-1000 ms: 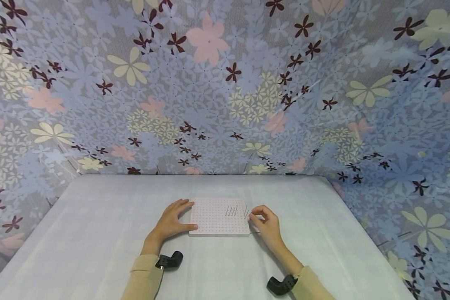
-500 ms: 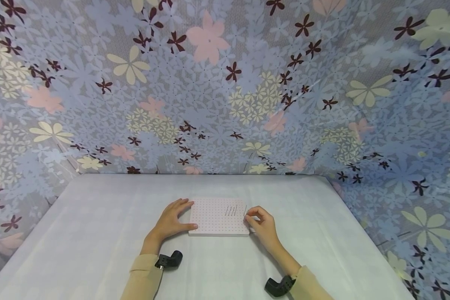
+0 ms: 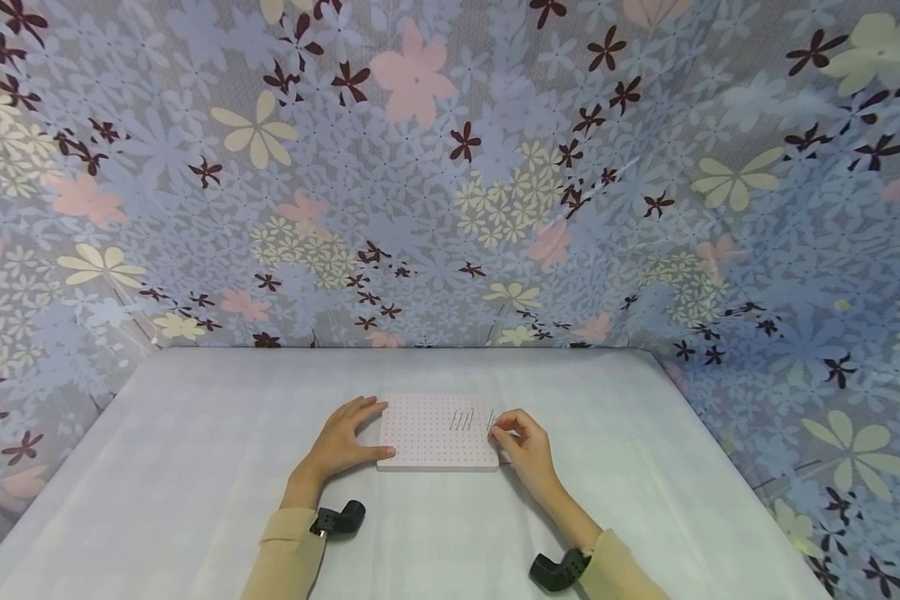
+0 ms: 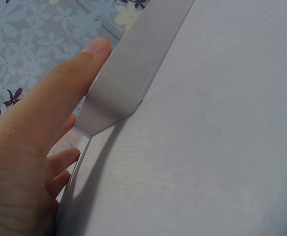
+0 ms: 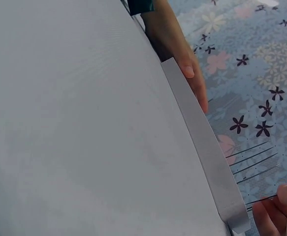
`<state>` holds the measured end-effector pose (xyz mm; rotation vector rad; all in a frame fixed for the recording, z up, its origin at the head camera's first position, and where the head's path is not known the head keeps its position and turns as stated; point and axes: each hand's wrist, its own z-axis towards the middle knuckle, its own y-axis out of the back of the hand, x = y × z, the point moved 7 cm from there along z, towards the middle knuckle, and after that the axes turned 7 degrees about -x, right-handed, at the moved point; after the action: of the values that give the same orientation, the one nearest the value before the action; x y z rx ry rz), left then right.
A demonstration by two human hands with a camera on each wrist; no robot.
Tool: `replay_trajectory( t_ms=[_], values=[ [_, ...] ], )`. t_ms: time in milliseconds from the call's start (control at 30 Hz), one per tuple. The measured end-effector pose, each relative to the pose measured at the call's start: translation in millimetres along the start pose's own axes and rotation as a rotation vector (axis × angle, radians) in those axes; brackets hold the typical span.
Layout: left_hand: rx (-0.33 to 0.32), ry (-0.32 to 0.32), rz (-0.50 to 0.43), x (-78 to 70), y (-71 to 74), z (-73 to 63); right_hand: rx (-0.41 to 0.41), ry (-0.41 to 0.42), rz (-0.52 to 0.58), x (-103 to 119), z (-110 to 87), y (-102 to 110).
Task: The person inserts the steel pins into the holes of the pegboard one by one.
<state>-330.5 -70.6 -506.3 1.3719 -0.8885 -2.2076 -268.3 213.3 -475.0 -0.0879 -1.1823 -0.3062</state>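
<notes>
A pale board (image 3: 427, 452) with a grid of small dots lies on the table. Several thin dark pins (image 3: 462, 420) stand up from its right half, also seen edge-on as pins (image 5: 255, 162) in the right wrist view. My left hand (image 3: 345, 437) spans the board's left side, thumb at the near corner and fingers towards the far one; the thumb (image 4: 79, 66) rests against its edge. At the right edge my right hand (image 3: 528, 450) pinches a thin pin (image 5: 262, 200) between thumb and fingertip. Another pin (image 3: 491, 419) stands close beside those fingers.
A pale cloth-covered table (image 3: 232, 467) surrounds the board. Behind it and to the sides hangs flowered fabric (image 3: 420, 208). Black wrist devices (image 3: 339, 519) sit on both forearms. Something thin (image 3: 506, 463) lies just right of the board, partly hidden by the right hand.
My right hand has shifted slightly left to the board's right edge with its pin, then stayed nearly still. The left hand and the board have not visibly moved.
</notes>
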Motion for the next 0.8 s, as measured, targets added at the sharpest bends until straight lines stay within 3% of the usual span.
replay_trajectory(
  t_ms=[133, 400, 500, 800],
  values=[
    [-0.035, -0.027, -0.001, -2.0, 1.5, -0.9, 0.000, -0.021, 0.016, -14.2, 2.3, 0.3],
    [0.047, 0.029, 0.023, 5.7, -3.3, 1.2, 0.016, -0.036, 0.021, -20.5, 1.2, -0.9],
    [0.059, 0.035, 0.032, 5.8, -3.5, 1.0, 0.015, -0.041, 0.000, -16.4, -0.2, -0.9],
    [0.048, 0.016, 0.016, 0.9, -1.3, 1.2, -0.005, 0.051, -0.084, 14.1, -4.5, 1.9]
  ],
)
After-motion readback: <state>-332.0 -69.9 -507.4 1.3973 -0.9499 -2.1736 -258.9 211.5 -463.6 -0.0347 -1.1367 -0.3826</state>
